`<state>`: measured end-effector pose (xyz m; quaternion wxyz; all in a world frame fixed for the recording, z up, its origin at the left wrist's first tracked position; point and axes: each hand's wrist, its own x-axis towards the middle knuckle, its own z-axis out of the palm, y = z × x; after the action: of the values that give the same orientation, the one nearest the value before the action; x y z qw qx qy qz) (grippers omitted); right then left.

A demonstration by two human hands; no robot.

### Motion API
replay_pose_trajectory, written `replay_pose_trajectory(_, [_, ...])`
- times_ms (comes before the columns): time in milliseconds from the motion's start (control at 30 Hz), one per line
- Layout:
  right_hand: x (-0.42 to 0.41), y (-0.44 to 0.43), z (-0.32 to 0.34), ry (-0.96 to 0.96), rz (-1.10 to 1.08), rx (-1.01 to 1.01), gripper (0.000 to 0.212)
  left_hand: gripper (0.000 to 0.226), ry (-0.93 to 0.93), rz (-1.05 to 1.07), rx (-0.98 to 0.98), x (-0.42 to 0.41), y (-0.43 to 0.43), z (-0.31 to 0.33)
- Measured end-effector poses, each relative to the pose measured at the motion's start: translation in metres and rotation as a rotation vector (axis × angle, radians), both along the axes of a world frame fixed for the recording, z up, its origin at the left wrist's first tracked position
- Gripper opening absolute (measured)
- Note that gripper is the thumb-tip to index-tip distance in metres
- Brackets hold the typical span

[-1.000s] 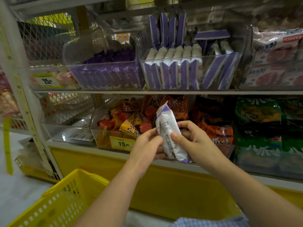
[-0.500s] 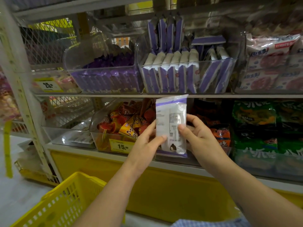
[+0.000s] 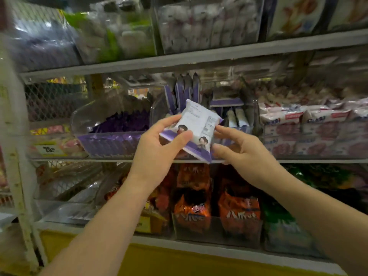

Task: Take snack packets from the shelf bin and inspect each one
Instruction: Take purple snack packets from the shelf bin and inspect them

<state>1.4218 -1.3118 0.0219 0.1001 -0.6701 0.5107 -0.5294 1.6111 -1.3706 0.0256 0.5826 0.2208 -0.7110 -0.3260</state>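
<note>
You hold one white-and-purple packet [image 3: 196,126], tilted, just in front of the clear bin [image 3: 156,111] on the middle shelf. Your left hand [image 3: 157,150] pinches its left end, thumb on top. Your right hand [image 3: 247,156] pinches its right edge between forefinger and thumb. Four upright packets [image 3: 185,90] stand in the bin behind, and two orange bags [image 3: 192,214] sit below.

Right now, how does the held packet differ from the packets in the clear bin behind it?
The held packet lies tilted, printed face to the camera; the bin packets stand upright on edge. The held packet is gripped by the left hand and right hand; the bin packets sit untouched in the clear bin. Both share white-and-purple wrappers.
</note>
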Motion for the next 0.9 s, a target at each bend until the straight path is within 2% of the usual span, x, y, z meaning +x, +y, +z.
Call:
replay_pose_trajectory(167, [-0.022,-0.016,0.042,0.360,-0.147,0.078,0.046,0.023,-0.125,0.139,-0.076,-0.032,-0.018,0.056])
replay_pose_trajectory(267, [-0.035,-0.022,0.062,0.584,-0.245,0.130,0.031,0.021,-0.306,0.205,-0.122,-0.050,-0.031,0.081])
replay_pose_trajectory(400, [-0.051,-0.025,0.086,0.978,-0.395,0.072,0.020,0.016,-0.523,0.282,-0.167,-0.071,-0.048,0.102])
replay_pose_trajectory(533, [-0.061,-0.040,0.108,1.394,-0.345,0.140,0.021,0.020,-0.638,0.297,-0.219,-0.095,-0.061,0.108])
replay_pose_trajectory(667, [-0.063,-0.053,0.117,1.503,-0.235,0.169,0.021,0.022,-0.681,0.297,-0.257,-0.111,-0.071,0.103])
replay_pose_trajectory(767, [-0.064,-0.058,0.121,1.428,-0.116,0.246,0.027,0.025,-0.689,0.270,-0.242,-0.110,-0.082,0.095])
replay_pose_trajectory(900, [-0.065,-0.062,0.123,1.415,-0.003,0.240,0.027,0.045,-0.795,0.246,-0.261,-0.102,-0.096,0.072])
